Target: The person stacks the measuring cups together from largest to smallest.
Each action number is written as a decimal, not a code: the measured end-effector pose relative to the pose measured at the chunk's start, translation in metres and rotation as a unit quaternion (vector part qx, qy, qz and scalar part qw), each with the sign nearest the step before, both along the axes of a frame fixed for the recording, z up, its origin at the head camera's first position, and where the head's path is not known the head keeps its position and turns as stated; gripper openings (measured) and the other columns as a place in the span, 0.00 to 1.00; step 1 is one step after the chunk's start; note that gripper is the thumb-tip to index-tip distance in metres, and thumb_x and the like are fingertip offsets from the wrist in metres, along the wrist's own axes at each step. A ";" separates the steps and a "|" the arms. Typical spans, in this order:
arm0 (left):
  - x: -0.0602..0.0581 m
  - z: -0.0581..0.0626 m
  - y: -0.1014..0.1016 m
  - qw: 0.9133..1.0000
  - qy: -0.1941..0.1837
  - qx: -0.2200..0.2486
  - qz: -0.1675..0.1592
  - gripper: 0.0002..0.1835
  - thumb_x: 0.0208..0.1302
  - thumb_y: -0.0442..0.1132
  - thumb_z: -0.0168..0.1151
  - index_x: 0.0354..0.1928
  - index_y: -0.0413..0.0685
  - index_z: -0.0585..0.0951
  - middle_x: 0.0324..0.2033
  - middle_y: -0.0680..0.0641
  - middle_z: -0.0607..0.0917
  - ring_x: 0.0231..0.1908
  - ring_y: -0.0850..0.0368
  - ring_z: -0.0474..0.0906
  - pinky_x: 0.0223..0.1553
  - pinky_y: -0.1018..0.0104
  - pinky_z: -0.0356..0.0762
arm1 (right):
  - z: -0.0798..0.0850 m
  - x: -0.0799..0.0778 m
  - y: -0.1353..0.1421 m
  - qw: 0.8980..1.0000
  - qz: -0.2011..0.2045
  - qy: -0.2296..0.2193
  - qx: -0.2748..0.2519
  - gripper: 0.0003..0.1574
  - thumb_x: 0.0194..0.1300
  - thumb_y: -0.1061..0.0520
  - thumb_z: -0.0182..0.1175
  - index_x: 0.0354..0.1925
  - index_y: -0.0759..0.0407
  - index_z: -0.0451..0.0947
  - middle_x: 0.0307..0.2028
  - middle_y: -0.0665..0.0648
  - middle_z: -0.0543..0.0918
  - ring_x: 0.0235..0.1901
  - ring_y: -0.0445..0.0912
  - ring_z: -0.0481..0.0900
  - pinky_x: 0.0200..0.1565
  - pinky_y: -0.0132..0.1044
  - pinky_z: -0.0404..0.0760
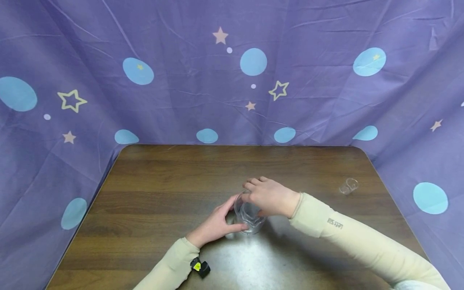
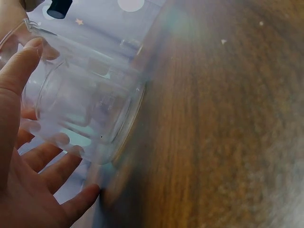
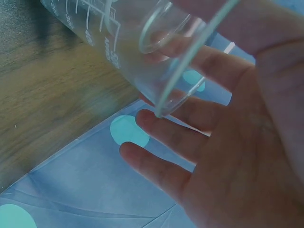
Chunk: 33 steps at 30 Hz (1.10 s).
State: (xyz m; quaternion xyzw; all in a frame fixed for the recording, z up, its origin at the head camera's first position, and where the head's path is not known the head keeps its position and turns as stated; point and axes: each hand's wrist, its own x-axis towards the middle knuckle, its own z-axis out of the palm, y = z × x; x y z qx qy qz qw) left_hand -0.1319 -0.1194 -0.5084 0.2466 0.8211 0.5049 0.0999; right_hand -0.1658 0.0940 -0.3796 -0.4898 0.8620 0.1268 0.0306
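A large clear beaker [image 1: 254, 229] with white graduation marks stands on the table in front of me. My left hand [image 1: 214, 224] holds its left side, thumb toward me and fingers around the far side. Inside it is a smaller clear beaker [image 3: 151, 34], whose rim shows in the right wrist view. From above, my right hand [image 1: 272, 197] reaches over the large rim. Its index finger and thumb go inside and pinch the smaller beaker near its rim; the other fingers spread outside. The thumb's contact is mostly hidden.
A small clear beaker [image 1: 349, 186] is on the right part of the brown wooden table [image 1: 163, 181]. A purple curtain [image 1: 188, 80] with stars and blue dots encloses the table's back and sides.
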 end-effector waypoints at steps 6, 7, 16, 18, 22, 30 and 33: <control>0.000 0.000 0.000 1.000 -0.006 0.004 -0.001 0.48 0.60 0.51 0.78 0.79 0.61 0.63 0.71 0.51 0.76 0.66 0.53 0.75 0.70 0.46 0.70 | -0.004 0.000 -0.002 1.000 0.003 0.016 0.006 0.36 0.50 0.40 0.82 0.56 0.47 0.85 0.63 0.57 0.81 0.64 0.54 0.77 0.63 0.50 0.79; 0.000 0.000 0.000 1.000 -0.006 0.005 -0.002 0.48 0.60 0.51 0.78 0.79 0.61 0.63 0.70 0.51 0.76 0.66 0.53 0.75 0.70 0.46 0.69 | -0.004 0.000 -0.002 1.000 0.003 0.017 0.005 0.36 0.50 0.41 0.82 0.56 0.47 0.85 0.63 0.57 0.81 0.65 0.54 0.77 0.63 0.50 0.79; -0.001 -0.003 -0.001 1.000 0.001 0.008 -0.003 0.48 0.60 0.51 0.78 0.79 0.62 0.63 0.70 0.51 0.77 0.65 0.54 0.76 0.69 0.47 0.70 | -0.007 0.001 -0.002 0.999 0.009 0.035 -0.003 0.37 0.47 0.40 0.83 0.55 0.47 0.85 0.61 0.57 0.82 0.64 0.54 0.77 0.61 0.49 0.80; -0.001 -0.004 -0.001 1.000 0.001 0.009 -0.002 0.48 0.60 0.51 0.78 0.79 0.62 0.63 0.70 0.51 0.77 0.65 0.54 0.76 0.70 0.47 0.70 | -0.007 0.001 -0.002 0.999 0.011 0.039 -0.004 0.37 0.47 0.39 0.83 0.54 0.47 0.85 0.60 0.57 0.82 0.63 0.54 0.77 0.60 0.48 0.80; -0.001 -0.004 -0.001 1.000 0.000 0.007 -0.002 0.48 0.60 0.51 0.78 0.79 0.62 0.63 0.70 0.51 0.77 0.65 0.54 0.76 0.69 0.47 0.70 | -0.008 0.001 -0.002 0.999 0.014 0.044 -0.004 0.37 0.46 0.39 0.83 0.54 0.47 0.85 0.60 0.57 0.82 0.62 0.53 0.78 0.60 0.48 0.80; -0.001 -0.005 -0.001 1.000 0.004 0.008 -0.005 0.48 0.61 0.51 0.78 0.79 0.61 0.63 0.70 0.50 0.77 0.65 0.52 0.76 0.69 0.47 0.70 | -0.008 0.000 -0.001 0.999 0.013 0.034 -0.012 0.38 0.46 0.39 0.84 0.55 0.47 0.85 0.60 0.58 0.82 0.62 0.54 0.78 0.60 0.49 0.80; -0.002 -0.004 -0.001 1.000 0.000 0.007 -0.005 0.48 0.61 0.51 0.78 0.79 0.61 0.62 0.70 0.50 0.77 0.66 0.52 0.76 0.69 0.46 0.70 | -0.008 0.000 0.000 0.999 0.015 0.033 -0.019 0.38 0.45 0.40 0.84 0.54 0.47 0.85 0.60 0.58 0.82 0.61 0.54 0.79 0.59 0.49 0.81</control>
